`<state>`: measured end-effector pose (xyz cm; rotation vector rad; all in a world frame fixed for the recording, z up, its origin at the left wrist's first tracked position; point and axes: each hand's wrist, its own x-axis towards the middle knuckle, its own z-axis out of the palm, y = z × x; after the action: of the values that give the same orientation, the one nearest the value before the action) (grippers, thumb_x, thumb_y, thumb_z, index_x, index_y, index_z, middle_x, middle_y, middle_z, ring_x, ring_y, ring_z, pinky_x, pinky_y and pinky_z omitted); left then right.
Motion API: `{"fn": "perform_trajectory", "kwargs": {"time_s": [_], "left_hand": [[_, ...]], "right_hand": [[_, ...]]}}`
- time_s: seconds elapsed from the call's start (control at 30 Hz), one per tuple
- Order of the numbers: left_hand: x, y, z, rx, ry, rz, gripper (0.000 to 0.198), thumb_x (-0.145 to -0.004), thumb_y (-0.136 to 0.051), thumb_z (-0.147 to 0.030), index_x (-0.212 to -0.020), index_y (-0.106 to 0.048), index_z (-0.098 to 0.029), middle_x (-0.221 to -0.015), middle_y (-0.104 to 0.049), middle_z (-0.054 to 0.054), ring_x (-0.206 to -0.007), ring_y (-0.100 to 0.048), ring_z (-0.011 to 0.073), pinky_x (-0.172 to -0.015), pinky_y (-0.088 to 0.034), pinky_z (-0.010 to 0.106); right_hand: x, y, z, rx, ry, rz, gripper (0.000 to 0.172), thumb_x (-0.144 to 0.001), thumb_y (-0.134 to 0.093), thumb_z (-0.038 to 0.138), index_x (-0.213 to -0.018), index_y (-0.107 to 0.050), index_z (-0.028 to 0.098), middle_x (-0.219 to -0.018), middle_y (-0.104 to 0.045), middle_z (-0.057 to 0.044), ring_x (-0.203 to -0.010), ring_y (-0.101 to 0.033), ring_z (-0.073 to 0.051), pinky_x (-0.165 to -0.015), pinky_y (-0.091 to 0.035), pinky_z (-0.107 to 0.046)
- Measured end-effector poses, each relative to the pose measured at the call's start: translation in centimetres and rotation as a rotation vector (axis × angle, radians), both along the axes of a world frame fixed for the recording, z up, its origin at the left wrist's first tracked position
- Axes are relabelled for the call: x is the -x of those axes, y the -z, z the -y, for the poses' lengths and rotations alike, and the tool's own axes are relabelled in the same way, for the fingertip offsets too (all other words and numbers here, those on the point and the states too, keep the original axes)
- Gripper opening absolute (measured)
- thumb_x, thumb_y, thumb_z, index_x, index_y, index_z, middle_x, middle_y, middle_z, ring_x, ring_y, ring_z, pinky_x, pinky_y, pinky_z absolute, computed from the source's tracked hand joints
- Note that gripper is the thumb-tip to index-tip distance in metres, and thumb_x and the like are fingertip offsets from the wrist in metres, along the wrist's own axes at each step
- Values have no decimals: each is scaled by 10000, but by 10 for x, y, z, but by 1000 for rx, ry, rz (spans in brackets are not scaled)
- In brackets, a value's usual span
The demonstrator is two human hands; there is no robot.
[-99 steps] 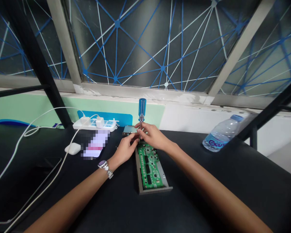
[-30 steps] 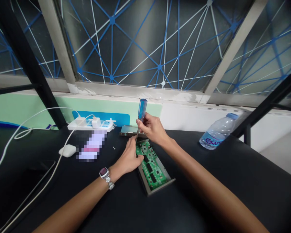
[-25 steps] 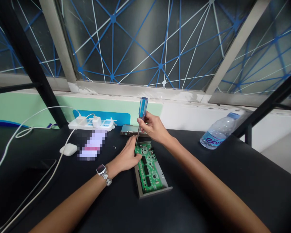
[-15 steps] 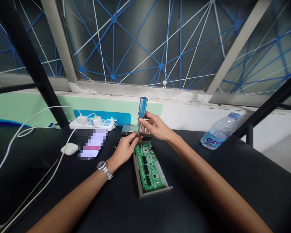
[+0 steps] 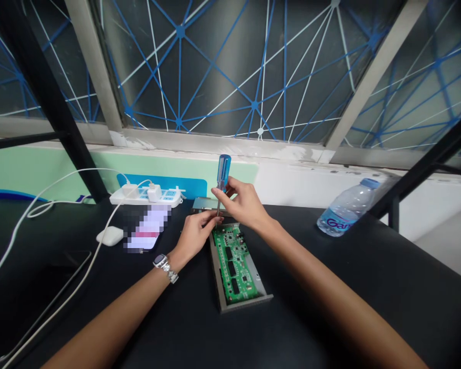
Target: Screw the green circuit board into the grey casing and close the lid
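Observation:
My right hand grips a screwdriver with a clear blue handle, thumb and fingers closed around the lower handle. The screwdriver stands almost upright, its metal shaft pointing down. At the lower end of that shaft, the thumb and fingertips of my left hand are pinched together; the driver's tip and any small part there are hidden. Below the hands lies a long, narrow metal tray holding a green circuit board with black chips. The shaft meets the far left corner of this board.
Behind the hands sits a flat metal box. On the left are a phone, a white earbud case, a white power strip and trailing cables. A water bottle tilts at right. A window wall bounds the black table.
The screwdriver and my right hand have shifted slightly left, and the right fingers sit differently on the handle. My left hand has stayed nearly in place, as has the board.

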<state>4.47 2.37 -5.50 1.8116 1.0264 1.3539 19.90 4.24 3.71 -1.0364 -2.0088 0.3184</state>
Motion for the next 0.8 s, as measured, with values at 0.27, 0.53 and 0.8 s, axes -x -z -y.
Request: {"fn": "perform_trajectory", "kwargs": {"time_s": [0.27, 0.53, 0.8], "left_hand": [[7, -3, -1, 12, 57, -26, 293, -912, -553, -352, -1078, -713, -173, -1077, -739, 87, -980, -700, 237, -900, -543, 356], [5, 0, -4, -23, -40, -14, 243, -865, -621, -361, -971, -732, -172, -998, -756, 77, -925, -712, 248, -858, -565, 358], [2, -2, -5, -58, -69, -55, 174, -867, -618, -334, -904, -696, -182, -922, -748, 54, -871, -706, 211, -813, -550, 312]], "right_hand": [[-7, -3, -4, 235, -278, -113, 303, -922, -506, 453, -918, -598, 164, -885, -672, -70, -820, -659, -184, -679, -497, -297], [-7, 9, -9, 406, -205, -127, 242, -794, -678, 380, -740, -598, 158, -631, -651, -35, -586, -644, -159, -538, -506, -272], [-7, 7, -7, 464, -276, -149, 182, -809, -637, 333, -763, -592, 163, -566, -621, -3, -520, -644, -155, -485, -511, -262]]}}
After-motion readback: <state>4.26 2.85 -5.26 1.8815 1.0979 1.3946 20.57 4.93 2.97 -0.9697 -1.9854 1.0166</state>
